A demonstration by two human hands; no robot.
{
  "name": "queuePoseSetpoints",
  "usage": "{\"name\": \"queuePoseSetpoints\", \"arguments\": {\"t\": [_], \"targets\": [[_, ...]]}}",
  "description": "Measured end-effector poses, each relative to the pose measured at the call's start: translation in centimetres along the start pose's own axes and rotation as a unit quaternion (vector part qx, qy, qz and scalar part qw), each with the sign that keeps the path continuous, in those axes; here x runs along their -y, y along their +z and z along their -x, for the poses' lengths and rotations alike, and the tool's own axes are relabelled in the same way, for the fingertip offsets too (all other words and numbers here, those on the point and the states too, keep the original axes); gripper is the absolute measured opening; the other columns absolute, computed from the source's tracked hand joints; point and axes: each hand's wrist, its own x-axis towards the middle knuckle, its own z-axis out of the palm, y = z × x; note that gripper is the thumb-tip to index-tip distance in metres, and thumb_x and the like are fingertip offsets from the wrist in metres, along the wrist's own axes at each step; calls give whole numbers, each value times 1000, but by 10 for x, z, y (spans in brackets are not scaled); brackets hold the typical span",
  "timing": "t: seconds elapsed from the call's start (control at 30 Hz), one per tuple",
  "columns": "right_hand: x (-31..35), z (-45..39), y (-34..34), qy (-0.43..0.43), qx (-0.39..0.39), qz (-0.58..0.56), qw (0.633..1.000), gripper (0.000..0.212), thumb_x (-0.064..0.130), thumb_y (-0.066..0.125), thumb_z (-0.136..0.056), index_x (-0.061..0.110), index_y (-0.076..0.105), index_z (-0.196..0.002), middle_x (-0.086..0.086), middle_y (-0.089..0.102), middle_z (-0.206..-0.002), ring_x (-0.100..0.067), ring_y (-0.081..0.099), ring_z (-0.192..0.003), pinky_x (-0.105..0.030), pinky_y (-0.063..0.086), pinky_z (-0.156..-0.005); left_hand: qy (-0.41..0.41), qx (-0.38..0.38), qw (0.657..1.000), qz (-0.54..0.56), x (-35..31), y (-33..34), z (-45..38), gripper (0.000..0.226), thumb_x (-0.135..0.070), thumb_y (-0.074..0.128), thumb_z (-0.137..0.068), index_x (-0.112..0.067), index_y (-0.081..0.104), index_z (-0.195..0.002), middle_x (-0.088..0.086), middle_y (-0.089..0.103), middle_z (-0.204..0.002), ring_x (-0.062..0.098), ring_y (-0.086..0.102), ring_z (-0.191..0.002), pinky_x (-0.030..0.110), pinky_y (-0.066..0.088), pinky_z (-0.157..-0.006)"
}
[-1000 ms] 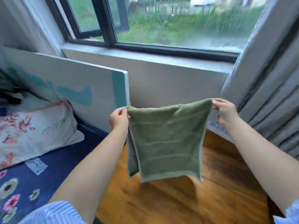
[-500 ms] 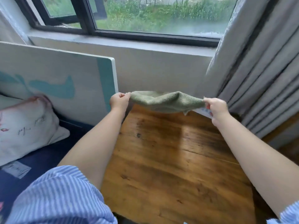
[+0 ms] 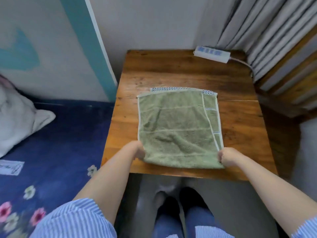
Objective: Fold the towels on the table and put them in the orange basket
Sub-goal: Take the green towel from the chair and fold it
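Gripping green towel point(image 3: 178, 129) corners, both hands, left hand point(image 3: 139, 150), right hand point(image 3: 226, 156), wooden table point(image 3: 240, 100), blue bed point(image 3: 60, 134)

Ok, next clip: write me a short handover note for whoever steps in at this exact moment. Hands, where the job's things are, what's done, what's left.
Left hand: grips the near left corner of the green towel.
Right hand: grips the near right corner.
Towel: lies folded once on the wooden table, layers not lined up; the lower layer and its checked hem show along the far and right edges.
Orange basket: not in view.
Done: first fold, towel laid flat.
Left: probably square up the edges, fold again, then find the basket and put the towel in. No other towels show in this view.
Also on the table: a white power strip at the far right corner.
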Motion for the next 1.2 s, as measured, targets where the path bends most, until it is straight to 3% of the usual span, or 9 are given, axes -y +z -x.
{"name": "queuePoseSetpoints", "arguments": {"t": [0.1,0.2,0.3,0.4,0.5,0.73,0.93,1.07,1.2], "targets": [[7,5,-2,17,57,86,995,30,11,47,-89,3,59,-115,-8,61,-115,-20,57,-99,-22,39,-61,-12,99,992,-80,9,6,3,33,-20,43,-96,-4,47,-124,15,49,-117,24,52,-100,26,45,-68],[15,1,-10,40,26,77,996,17,11,41,-90,6,57,-92,-6,55,-86,-15,47,-71,-21,34,-54,-37,148,982,-114,7,8,3,54,-32,40,-97,-4,29,-142,12,36,-146,26,45,-127,32,42,-96],[25,-13,-30,34,-39,28,998,17,6,37,-88,9,50,-77,-1,39,-67,-12,34,-55,-21,26,-47,3,36,992,-119,-3,-1,-10,44,-24,38,-98,-2,35,-137,12,43,-139,25,52,-114,30,43,-93],[31,-28,-57,8,-87,-33,996,23,5,41,-87,5,64,-90,-8,60,-88,-21,56,-75,-27,44,-56,20,-89,991,-95,-15,-25,-25,28,-16,37,-95,-6,52,-116,6,56,-103,22,52,-90,28,45,-77],[35,-47,-87,0,-139,-89,986,28,5,43,-87,4,68,-101,-10,66,-112,-24,63,-100,-33,53,-79,21,-84,990,-108,-33,-57,-39,31,-17,35,-95,-5,51,-119,10,55,-118,27,54,-110,35,45,-92],[44,-99,-148,-35,-210,-139,967,31,7,40,-90,9,63,-111,-8,63,-118,-24,60,-100,-29,49,-75,11,-148,985,-84,-66,-120,-82,33,-6,34,-90,-6,49,-120,10,52,-123,26,53,-110,32,46,-83],[46,-145,-162,-117,-279,-98,948,39,12,39,-94,13,45,-133,-6,44,-140,-24,34,-131,-36,33,-105,-1,-244,970,-23,-69,-145,-124,41,-3,31,-91,-8,37,-131,10,38,-139,27,38,-127,38,39,-98],[47,-170,-170,-139,-295,-59,943,37,12,38,-95,23,51,-128,2,44,-140,-22,36,-127,-35,33,-99,-7,-286,958,-29,-58,-160,-153,38,-2,34,-90,-12,43,-125,8,43,-135,25,38,-126,37,37,-98],[47,-182,-182,-121,-313,-31,942,40,3,45,-88,20,55,-123,-3,55,-120,-24,42,-112,-33,33,-88,3,-288,955,-69,-48,-171,-166,26,-11,37,-94,-10,52,-115,10,52,-122,28,42,-120,37,39,-95]]}}
